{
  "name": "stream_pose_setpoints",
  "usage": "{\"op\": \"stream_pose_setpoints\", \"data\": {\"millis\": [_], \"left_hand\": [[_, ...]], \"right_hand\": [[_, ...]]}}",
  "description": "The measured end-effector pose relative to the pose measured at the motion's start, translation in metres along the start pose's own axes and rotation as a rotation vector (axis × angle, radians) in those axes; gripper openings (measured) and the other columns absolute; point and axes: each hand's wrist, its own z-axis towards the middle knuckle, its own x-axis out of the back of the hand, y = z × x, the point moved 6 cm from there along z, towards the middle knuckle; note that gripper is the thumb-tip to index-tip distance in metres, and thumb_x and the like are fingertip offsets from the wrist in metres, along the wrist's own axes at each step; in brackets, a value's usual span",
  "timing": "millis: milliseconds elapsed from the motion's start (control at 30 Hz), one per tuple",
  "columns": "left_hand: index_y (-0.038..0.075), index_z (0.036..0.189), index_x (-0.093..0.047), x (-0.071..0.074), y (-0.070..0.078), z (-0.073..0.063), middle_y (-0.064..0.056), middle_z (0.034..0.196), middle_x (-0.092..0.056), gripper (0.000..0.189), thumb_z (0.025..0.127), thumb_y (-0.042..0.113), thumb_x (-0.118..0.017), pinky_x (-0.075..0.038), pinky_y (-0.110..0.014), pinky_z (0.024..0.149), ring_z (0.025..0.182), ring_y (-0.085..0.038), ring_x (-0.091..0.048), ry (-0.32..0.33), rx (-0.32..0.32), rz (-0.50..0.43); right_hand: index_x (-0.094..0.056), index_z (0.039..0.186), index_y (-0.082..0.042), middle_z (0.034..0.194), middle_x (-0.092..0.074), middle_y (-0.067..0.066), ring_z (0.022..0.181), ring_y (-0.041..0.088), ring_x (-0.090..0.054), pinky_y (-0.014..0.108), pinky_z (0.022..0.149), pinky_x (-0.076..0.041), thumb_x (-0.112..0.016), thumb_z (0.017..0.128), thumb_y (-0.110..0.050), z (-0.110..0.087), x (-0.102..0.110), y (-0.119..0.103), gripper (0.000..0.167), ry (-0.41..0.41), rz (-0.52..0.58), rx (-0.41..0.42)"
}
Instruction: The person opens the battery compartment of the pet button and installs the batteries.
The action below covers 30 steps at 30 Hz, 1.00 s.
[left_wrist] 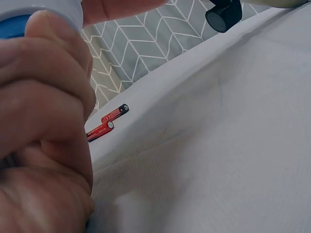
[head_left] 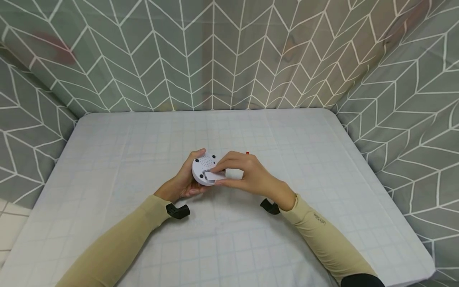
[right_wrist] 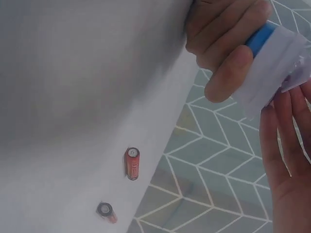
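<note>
My left hand [head_left: 184,175] grips a round white device [head_left: 198,172] by its edge, with the underside facing up. That underside has speaker holes, dark round feet and a battery compartment [head_left: 205,174]. At the compartment, my right hand [head_left: 247,169] pinches a white battery cover [head_left: 216,175] between thumb and fingers. How far the cover sits in the opening is hard to tell. A blue band [right_wrist: 261,40] on the device shows in the right wrist view, beside my left fingers.
Two red-and-black batteries, one battery [right_wrist: 132,164] and another battery [right_wrist: 107,212], lie on the white-covered table [head_left: 215,239] beyond the hands. In the head view, only a red tip [head_left: 247,153] shows behind my right hand. Patterned grey curtains [head_left: 222,56] border the table.
</note>
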Motion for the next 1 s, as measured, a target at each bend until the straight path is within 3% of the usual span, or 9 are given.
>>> {"op": "stream_pose_setpoints", "data": {"millis": [200,567,800,1000], "left_hand": [[0.009,0.096,-0.066,-0.002,0.000,0.001,-0.004,0.063,-0.069,0.071,0.102,0.072,-0.034,-0.032,-0.017,0.026,0.034,-0.005,-0.048,-0.011,-0.003,0.001],[0.008,0.094,-0.068,-0.002,0.000,0.000,-0.004,0.058,-0.065,0.074,0.102,0.072,-0.033,-0.033,-0.018,0.026,0.033,-0.005,-0.046,-0.012,0.017,0.007],[0.008,0.094,-0.066,0.000,-0.002,0.000,-0.005,0.057,-0.064,0.074,0.100,0.075,-0.034,-0.031,-0.017,0.026,0.033,-0.005,-0.045,0.006,0.027,-0.001],[0.009,0.098,-0.063,0.002,-0.003,0.000,-0.006,0.060,-0.065,0.074,0.097,0.078,-0.037,-0.030,-0.017,0.026,0.034,-0.006,-0.045,0.031,0.035,0.001]], "right_hand": [[-0.080,0.111,-0.010,0.108,-0.077,0.000,0.106,0.012,-0.070,0.029,0.091,-0.060,-0.090,0.084,-0.012,-0.003,0.008,0.007,0.029,0.035,0.061,-0.050],[-0.081,0.110,-0.011,0.107,-0.077,-0.001,0.103,0.013,-0.070,0.036,0.085,-0.061,-0.092,0.083,-0.011,-0.007,0.019,0.021,0.030,0.054,0.029,-0.093],[-0.082,0.109,-0.015,0.105,-0.077,-0.004,0.090,0.017,-0.069,0.024,0.067,-0.046,-0.092,0.082,-0.013,-0.010,0.025,0.030,0.028,0.066,-0.008,-0.139],[-0.081,0.107,-0.013,0.102,-0.077,-0.004,0.089,0.010,-0.071,0.021,0.068,-0.049,-0.092,0.083,-0.013,-0.012,0.032,0.038,0.026,0.077,-0.025,-0.154]]}}
